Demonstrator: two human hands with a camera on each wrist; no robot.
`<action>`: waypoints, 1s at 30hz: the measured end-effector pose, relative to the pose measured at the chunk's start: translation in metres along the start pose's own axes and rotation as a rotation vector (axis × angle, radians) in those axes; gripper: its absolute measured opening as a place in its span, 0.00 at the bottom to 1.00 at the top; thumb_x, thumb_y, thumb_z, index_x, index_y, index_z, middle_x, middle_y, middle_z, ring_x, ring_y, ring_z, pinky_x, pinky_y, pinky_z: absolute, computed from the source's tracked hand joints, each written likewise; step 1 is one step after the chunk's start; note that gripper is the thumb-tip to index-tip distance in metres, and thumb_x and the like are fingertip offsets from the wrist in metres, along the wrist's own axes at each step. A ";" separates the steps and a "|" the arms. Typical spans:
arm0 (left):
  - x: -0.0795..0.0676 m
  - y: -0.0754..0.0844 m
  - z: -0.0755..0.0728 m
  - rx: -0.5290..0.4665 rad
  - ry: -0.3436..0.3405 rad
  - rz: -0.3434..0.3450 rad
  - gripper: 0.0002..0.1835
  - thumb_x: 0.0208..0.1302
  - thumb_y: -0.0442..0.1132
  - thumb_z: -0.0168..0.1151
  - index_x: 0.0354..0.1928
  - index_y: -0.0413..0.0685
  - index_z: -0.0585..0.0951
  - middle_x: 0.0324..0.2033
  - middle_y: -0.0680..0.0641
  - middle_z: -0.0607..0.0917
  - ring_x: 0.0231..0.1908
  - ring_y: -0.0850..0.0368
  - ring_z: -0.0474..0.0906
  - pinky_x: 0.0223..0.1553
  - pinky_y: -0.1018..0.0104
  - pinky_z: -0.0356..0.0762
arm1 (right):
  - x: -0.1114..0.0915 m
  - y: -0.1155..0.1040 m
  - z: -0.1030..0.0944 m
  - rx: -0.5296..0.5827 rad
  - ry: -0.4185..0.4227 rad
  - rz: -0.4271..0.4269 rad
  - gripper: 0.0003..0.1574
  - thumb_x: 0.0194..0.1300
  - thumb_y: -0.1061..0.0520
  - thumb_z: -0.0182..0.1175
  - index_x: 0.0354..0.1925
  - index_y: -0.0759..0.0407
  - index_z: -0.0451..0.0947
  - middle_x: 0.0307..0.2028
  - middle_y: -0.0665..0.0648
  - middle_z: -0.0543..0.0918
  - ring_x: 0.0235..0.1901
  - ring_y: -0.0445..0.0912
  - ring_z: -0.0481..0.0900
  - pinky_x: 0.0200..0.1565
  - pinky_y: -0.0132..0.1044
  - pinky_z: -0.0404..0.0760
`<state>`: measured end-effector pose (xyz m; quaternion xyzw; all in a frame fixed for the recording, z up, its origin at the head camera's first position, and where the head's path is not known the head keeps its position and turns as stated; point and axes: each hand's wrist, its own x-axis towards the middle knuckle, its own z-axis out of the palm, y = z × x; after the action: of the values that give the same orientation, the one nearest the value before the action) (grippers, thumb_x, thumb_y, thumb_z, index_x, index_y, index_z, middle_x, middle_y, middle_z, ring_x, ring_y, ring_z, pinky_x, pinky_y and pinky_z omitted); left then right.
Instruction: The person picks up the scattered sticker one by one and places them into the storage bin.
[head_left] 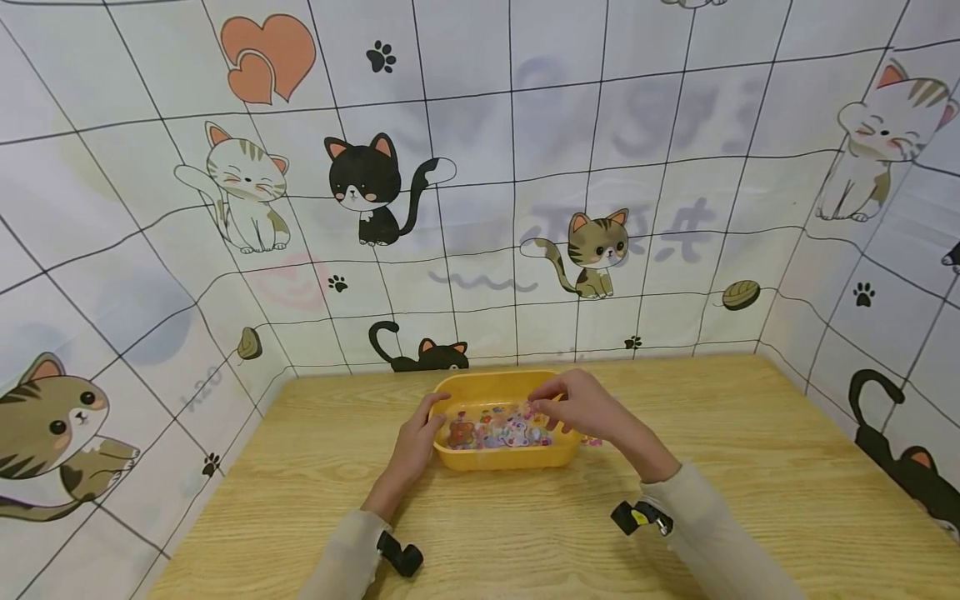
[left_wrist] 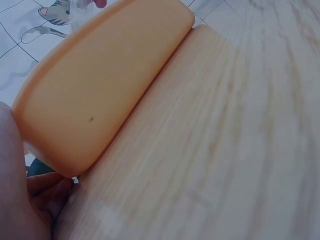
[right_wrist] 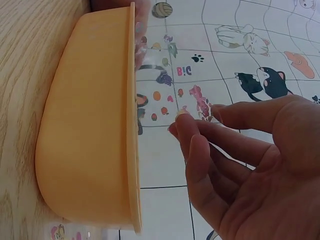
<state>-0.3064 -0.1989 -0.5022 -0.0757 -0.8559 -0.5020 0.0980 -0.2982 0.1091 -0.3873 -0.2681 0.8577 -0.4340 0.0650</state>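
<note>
A yellow plastic basin (head_left: 498, 458) sits on the table, holding colourful cartoon stickers (head_left: 513, 429) that look printed on clear film. My left hand (head_left: 412, 437) grips the basin's left end, its fingers at the rim; in the left wrist view, fingers curl by the basin's lower corner. Over the basin's right side, my right hand (head_left: 588, 408) pinches a clear sticker piece with a pink figure (right_wrist: 201, 102) between thumb and fingertips. How far this film extends is hard to tell against the patterned backdrop.
More printed stickers (head_left: 592, 441) lie on the wooden table (head_left: 510, 533) just right of the basin. A white cat-patterned sheet (head_left: 480, 192) rises behind the table and along both sides. Each wrist wears a small black camera.
</note>
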 end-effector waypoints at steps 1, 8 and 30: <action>0.000 0.000 0.000 -0.002 0.000 -0.001 0.20 0.79 0.43 0.49 0.68 0.59 0.75 0.73 0.43 0.74 0.74 0.39 0.68 0.73 0.36 0.64 | 0.000 0.000 -0.001 -0.005 -0.001 0.004 0.18 0.75 0.58 0.59 0.54 0.68 0.85 0.45 0.65 0.90 0.30 0.54 0.88 0.32 0.53 0.88; 0.001 0.002 0.000 0.003 0.002 -0.007 0.20 0.79 0.43 0.49 0.68 0.59 0.75 0.73 0.43 0.74 0.74 0.39 0.67 0.74 0.37 0.63 | -0.002 0.000 -0.006 -0.039 0.000 0.045 0.15 0.75 0.57 0.58 0.48 0.65 0.87 0.38 0.59 0.91 0.27 0.52 0.87 0.31 0.52 0.87; 0.001 -0.002 0.000 0.000 0.000 -0.009 0.20 0.79 0.43 0.49 0.68 0.60 0.75 0.73 0.44 0.74 0.75 0.39 0.66 0.74 0.37 0.62 | -0.006 0.003 -0.003 -0.114 0.011 0.089 0.14 0.72 0.56 0.61 0.38 0.64 0.90 0.31 0.61 0.91 0.22 0.46 0.84 0.27 0.48 0.85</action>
<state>-0.3075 -0.1993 -0.5038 -0.0716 -0.8563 -0.5025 0.0958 -0.2956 0.1159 -0.3884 -0.2305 0.8925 -0.3825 0.0640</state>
